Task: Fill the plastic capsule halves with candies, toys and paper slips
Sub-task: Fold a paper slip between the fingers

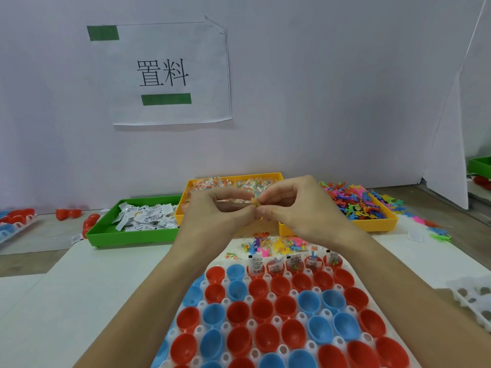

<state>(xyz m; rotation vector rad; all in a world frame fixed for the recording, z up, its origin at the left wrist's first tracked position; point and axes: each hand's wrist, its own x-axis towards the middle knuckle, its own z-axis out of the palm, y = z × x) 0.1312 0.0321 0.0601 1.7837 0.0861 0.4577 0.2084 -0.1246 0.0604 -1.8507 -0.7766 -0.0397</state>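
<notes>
Both my hands up over the tray, pinching one small candy packet between them.

My left hand and right hand meet fingertip to fingertip, thumbs and forefingers curled tight on a clear candy packet held above the white holder tray of red and blue capsule halves. Five halves in the far row already carry slips and candies. Beyond my hands sit the green tray of paper slips, the yellow candy tray and the yellow toy tray; loose toys and packets lie just past the holder.
</notes>
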